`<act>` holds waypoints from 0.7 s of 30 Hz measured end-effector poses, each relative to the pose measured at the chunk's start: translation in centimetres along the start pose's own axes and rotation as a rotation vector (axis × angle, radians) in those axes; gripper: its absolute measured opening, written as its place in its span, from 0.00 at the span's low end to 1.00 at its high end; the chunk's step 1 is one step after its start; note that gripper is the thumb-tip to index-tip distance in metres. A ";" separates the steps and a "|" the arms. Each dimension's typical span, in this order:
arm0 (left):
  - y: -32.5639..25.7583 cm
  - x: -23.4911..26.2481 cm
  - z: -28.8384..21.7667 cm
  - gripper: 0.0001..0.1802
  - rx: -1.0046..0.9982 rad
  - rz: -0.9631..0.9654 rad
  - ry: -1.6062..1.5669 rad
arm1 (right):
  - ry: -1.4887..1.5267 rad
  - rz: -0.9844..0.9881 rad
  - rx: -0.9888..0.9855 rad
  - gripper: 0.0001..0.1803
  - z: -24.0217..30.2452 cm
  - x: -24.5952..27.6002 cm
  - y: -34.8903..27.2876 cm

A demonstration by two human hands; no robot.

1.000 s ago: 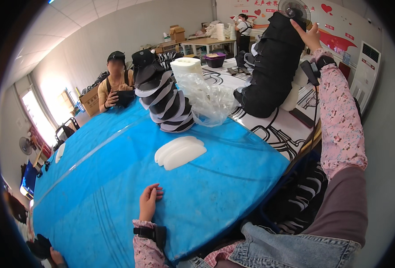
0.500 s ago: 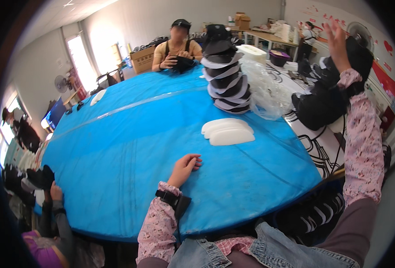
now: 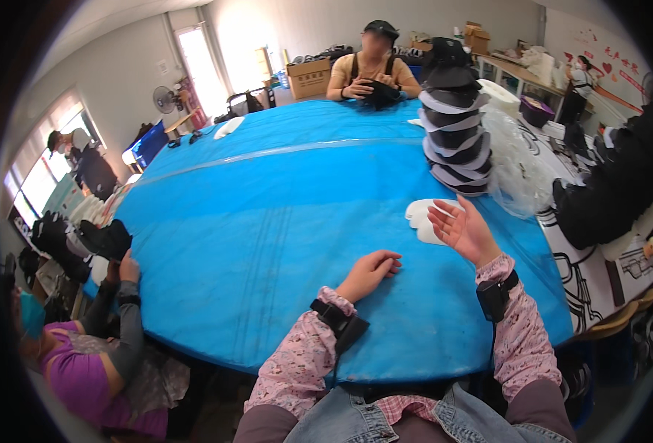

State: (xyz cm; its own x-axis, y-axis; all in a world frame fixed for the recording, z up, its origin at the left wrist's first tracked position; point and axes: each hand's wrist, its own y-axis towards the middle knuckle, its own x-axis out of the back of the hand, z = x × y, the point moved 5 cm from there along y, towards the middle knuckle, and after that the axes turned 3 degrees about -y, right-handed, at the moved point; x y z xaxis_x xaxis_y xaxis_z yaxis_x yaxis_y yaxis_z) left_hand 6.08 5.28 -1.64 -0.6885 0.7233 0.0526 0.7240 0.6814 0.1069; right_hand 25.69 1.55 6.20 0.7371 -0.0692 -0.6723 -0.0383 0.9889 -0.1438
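Head view. The person's left hand (image 3: 374, 273) rests at the near part of the blue sheet (image 3: 267, 229), its fingers loosely bent and nothing seen in them; from over here, the sheet looks like a support for an idle hand. The right hand (image 3: 465, 232) is raised, palm turned inward, fingers parted and empty; being so loosely spread, they appear to be bearing no load. Behind the right fingertips, partly hidden by them, lie the white curved pieces (image 3: 417, 215), overlapped flat like a fan, perhaps so that each edge can be picked up singly. Whether the fingers touch them cannot be told. Beyond those fingers stands the stack of black and grey caps (image 3: 455, 136), apparently nested to save room, with a clear plastic bag (image 3: 515, 166) slumped just beside it. Farther to the right of the right fingers, a long black stack (image 3: 622, 181) leans over the patterned white surface (image 3: 574, 262), seemingly kept off the blue working area. Well beyond both hands, a co-worker (image 3: 374, 70) across the table holds a dark item (image 3: 379, 94) close in both hands, presumably to steady it.
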 end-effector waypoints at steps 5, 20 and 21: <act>-0.4 -0.1 -0.2 0.14 0.015 0.004 0.007 | 0.027 0.048 -0.074 0.21 -5.7 2.6 2.3; -0.4 -0.1 -0.5 0.14 0.013 -0.014 0.039 | -0.127 0.026 0.002 0.15 -7.6 2.8 1.8; -0.4 -0.1 -0.6 0.14 0.012 -0.016 0.046 | -0.135 0.023 -0.003 0.15 -7.6 2.8 1.8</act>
State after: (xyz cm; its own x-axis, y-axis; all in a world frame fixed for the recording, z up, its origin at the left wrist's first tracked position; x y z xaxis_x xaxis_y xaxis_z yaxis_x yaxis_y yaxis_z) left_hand 5.78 4.87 -1.10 -0.7010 0.7065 0.0970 0.7131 0.6944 0.0963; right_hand 22.54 2.17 -1.46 0.8199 -0.0283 -0.5719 -0.0577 0.9896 -0.1317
